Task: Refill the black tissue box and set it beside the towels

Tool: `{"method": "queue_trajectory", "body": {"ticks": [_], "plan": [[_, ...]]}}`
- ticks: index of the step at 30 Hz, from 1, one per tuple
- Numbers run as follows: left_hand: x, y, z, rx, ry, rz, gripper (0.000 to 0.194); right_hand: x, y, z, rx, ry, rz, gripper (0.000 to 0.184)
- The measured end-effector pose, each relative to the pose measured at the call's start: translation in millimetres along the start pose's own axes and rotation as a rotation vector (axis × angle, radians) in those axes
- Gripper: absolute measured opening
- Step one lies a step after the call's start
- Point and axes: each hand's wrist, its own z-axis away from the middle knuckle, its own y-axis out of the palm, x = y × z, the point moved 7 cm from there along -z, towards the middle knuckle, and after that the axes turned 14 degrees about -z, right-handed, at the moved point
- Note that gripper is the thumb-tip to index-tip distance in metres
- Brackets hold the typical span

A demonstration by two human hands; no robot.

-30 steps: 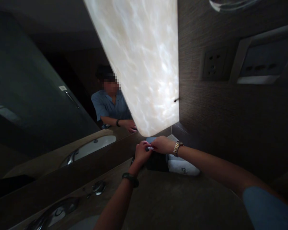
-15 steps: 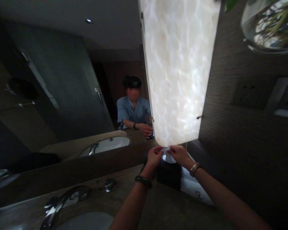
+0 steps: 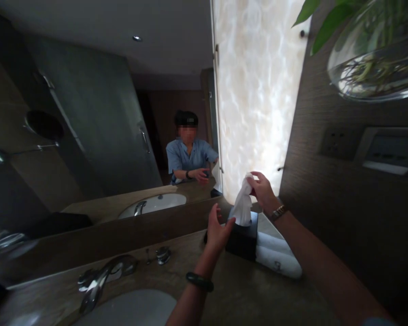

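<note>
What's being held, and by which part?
The right hand pinches a white tissue by its top end, above the black box. The left hand is open, holding nothing.

Right edge cuts clear round glass vase (image 3: 342, 59), bottom edge cuts white oval basin (image 3: 132, 312), top edge cuts glowing marbled panel (image 3: 258, 90). Left hand (image 3: 220, 230) hides part of black box (image 3: 242, 243). Crumpled white tissue (image 3: 243, 206): lower end hidden. Dark emblem (image 3: 278, 266) on rolled white towel (image 3: 289, 268) unreadable.
</note>
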Motion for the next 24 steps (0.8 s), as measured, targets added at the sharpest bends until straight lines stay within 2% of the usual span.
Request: {"method": "queue_trajectory", "body": {"ticks": [2,4,5,7,9,11,12,13,16,18,21,24], "plan": [[-45,-11.8,10,-0.099,0.211,0.001,0.104,21,27,21,0.112,0.000,-0.126,0.069],[-83,-22.1,18,-0.132,0.353,0.055,0.101,38,56,45,0.301,0.051,-0.178,0.079],[-94,-26.0,19,-0.101,0.340,0.119,0.090,46,67,57,0.402,0.081,-0.189,0.082],[-96,-31.0,20,0.028,0.152,0.319,0.069,64,73,77,0.528,0.075,-0.182,0.084],[-82,-37.9,29,0.130,-0.110,0.495,0.067,80,53,90,0.480,-0.049,-0.132,0.080],[-64,-51.4,44,0.152,-0.285,0.555,0.075,78,20,105,0.350,-0.140,-0.080,0.077],[-55,-59.4,53,0.150,-0.334,0.544,0.078,66,6,115,0.311,-0.109,-0.074,0.078],[-46,-66.9,62,0.151,-0.360,0.520,0.078,46,-4,128,0.299,-0.022,-0.085,0.079],[-17,-87.6,89,0.156,-0.362,0.400,0.079,-26,-15,178,0.315,0.348,-0.154,0.084],[6,-101.6,107,0.163,-0.379,0.285,0.081,-61,-20,208,0.228,0.476,-0.185,0.082],[42,-123.4,138,0.184,-0.466,0.185,0.076,-83,-37,238,0.038,0.498,-0.245,0.074],[59,-141.9,161,0.165,-0.501,0.179,0.067,-83,-62,261,-0.020,0.484,-0.220,0.068]]}}
